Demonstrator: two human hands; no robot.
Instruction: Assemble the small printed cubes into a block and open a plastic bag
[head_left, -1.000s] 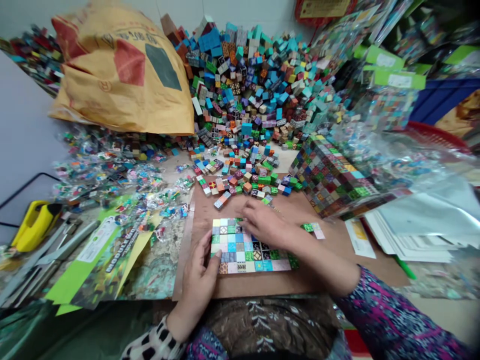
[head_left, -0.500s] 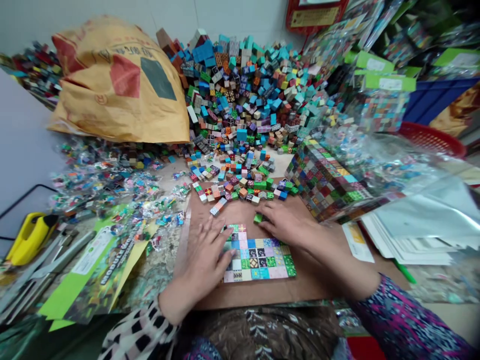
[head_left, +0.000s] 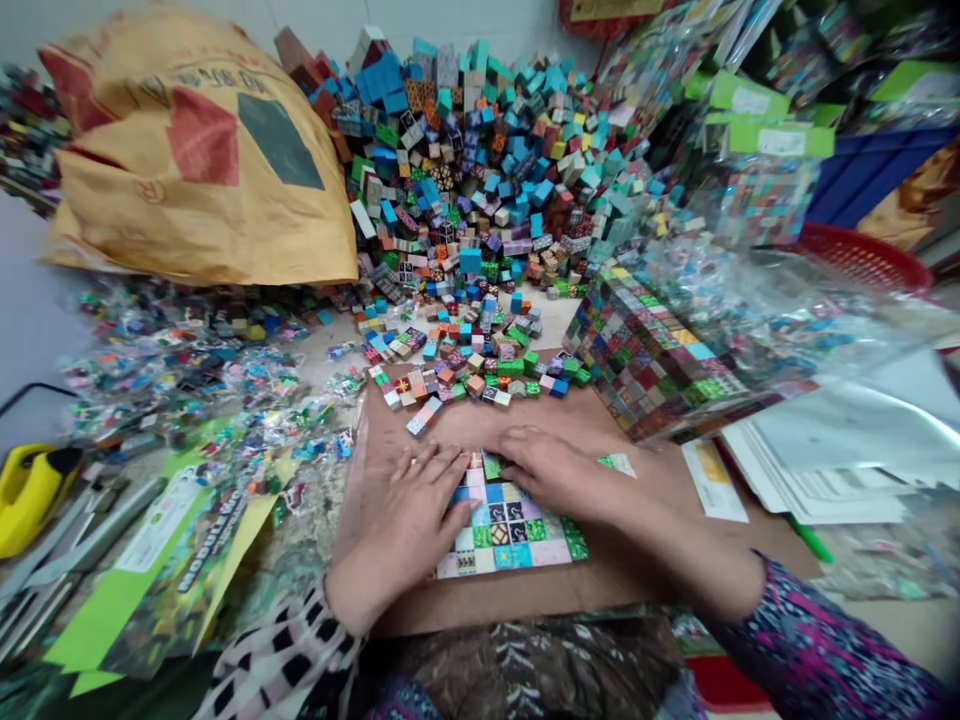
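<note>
Moves right hand (head_left: 551, 468) leftward since the earlier frame, over block grid (head_left: 517, 535) at lower centre of the frame; lays left hand (head_left: 416, 515) there, with fingers spread; cannot quite tell right fingers' grip.

Board (head_left: 480, 612) is placed at centre, near edge. Grid (head_left: 517, 535) is laid on it; grid's left side is overlapped by left hand (head_left: 416, 515), far right part by right hand (head_left: 551, 470). Strip (head_left: 621, 463) is seen on board just behind right wrist. Loose blocks (head_left: 480, 375) are scattered behind the grid, partly on board; heap (head_left: 480, 170) is piled behind those, against wall (head_left: 322, 25). Sack (head_left: 202, 160) is set left of heap; packets (head_left: 202, 350) are spread before it. Cards (head_left: 161, 570) are laid before packets, tools (head_left: 82, 560) left of cards. Stack (head_left: 637, 350) is tilted at board's far right; papers (head_left: 817, 490) are piled before it, rightward. Basket (head_left: 862, 250) is set farther right, before bin (head_left: 862, 180).
</note>
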